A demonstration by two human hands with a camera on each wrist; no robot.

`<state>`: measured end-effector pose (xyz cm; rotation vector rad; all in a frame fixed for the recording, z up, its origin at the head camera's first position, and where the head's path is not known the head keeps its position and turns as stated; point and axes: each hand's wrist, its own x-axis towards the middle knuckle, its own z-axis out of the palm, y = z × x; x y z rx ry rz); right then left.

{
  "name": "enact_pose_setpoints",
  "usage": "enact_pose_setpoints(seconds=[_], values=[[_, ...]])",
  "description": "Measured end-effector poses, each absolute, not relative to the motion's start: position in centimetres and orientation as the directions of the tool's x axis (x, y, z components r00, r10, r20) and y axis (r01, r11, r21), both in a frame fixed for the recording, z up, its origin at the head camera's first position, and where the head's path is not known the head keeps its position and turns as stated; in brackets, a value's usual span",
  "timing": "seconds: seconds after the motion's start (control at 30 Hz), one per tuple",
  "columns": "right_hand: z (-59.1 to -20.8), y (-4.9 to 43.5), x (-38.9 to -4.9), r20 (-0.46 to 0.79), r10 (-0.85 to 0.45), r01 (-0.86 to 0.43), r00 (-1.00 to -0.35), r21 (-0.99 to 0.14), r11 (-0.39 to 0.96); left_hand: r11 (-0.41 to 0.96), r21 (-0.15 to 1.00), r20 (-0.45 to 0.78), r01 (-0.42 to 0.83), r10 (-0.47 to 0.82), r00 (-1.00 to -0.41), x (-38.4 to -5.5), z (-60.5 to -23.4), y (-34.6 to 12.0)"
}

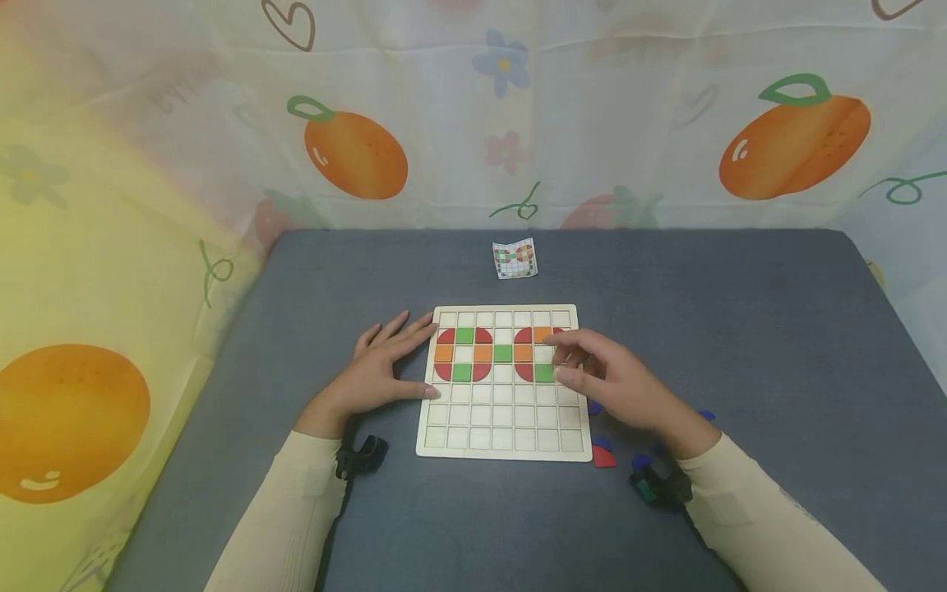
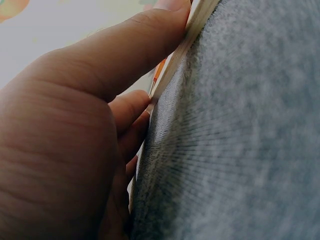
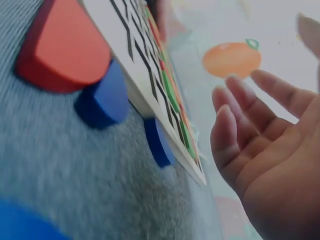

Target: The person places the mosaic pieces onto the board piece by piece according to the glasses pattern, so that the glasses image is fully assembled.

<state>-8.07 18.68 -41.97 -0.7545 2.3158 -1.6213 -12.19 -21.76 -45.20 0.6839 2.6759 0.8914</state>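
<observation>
A pale square grid board [image 1: 503, 415] lies on the grey table. Red quarter-round pieces, green squares and orange squares form a ring at its upper left. A similar ring at upper right is partly covered by my right hand [image 1: 614, 374], and a green square [image 1: 503, 353] sits between them. My left hand [image 1: 377, 374] rests at the board's left edge, fingers spread and thumb touching the rim. The right hand hovers over the board's right side with fingers loosely bent; in the right wrist view, nothing shows between thumb and fingers.
A small printed pattern card [image 1: 515, 259] lies behind the board. By the board's right edge are a red quarter-round piece [image 1: 603, 457] and a blue piece [image 3: 105, 97]. More blue pieces [image 1: 707, 415] lie around and beyond my right wrist. A fruit-printed cloth [image 1: 444, 99] hangs behind the table.
</observation>
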Motion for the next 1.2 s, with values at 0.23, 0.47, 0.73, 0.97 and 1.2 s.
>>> enact_pose_setpoints(seconds=[0.23,0.47,0.73,0.97,1.2], values=[[-42.3,21.1,-7.6,0.183,-0.536,-0.251,-0.824,-0.966,0.056,0.702,0.614,-0.072,0.361,0.505,-0.86,-12.2,-45.4,-21.7],[-42.8,23.6,-6.0,0.146,-0.534,-0.223,-0.832,-0.971,0.082,0.702,0.61,-0.066,0.368,0.508,-0.859,-12.3,-45.5,-21.7],[-43.2,24.6,-4.5,0.056,-0.6,-0.197,-0.798,-0.965,0.172,0.711,0.601,-0.074,0.365,0.505,-0.86,-12.4,-45.4,-21.7],[-43.7,24.3,-4.3,0.069,-0.676,-0.341,-0.734,-0.897,0.279,0.704,0.605,-0.069,0.372,0.512,-0.856,-12.4,-45.3,-21.7],[-43.8,23.7,-4.1,0.081,-0.69,-0.456,-0.719,-0.805,0.38,0.702,0.609,-0.072,0.369,0.512,-0.856,-12.3,-45.3,-21.8]])
